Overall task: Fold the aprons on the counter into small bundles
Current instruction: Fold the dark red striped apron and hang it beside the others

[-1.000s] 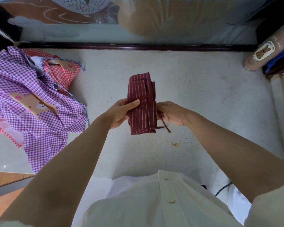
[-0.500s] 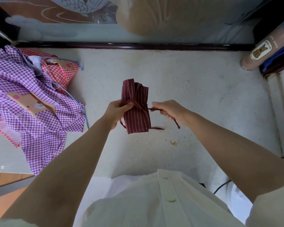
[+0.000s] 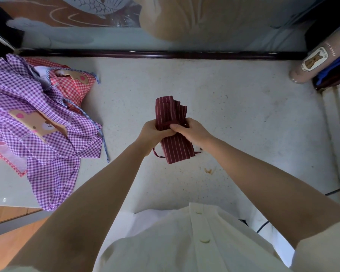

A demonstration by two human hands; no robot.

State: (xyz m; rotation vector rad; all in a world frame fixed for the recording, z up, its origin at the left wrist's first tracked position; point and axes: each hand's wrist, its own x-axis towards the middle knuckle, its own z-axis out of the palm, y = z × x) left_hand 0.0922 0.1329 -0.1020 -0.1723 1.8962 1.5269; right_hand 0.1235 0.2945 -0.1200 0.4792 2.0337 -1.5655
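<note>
Both the left hand (image 3: 152, 132) and the right hand (image 3: 192, 130) pinch the strap around the maroon apron (image 3: 172, 130); if one loosens, the bundle may unroll above the counter (image 3: 234, 114).

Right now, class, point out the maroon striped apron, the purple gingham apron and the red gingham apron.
maroon striped apron (image 3: 175, 149), head view, lower striped end of the bundle.
purple gingham apron (image 3: 71, 142), head view, checked cloth near its middle.
red gingham apron (image 3: 75, 93), head view, exposed checked corner.
</note>
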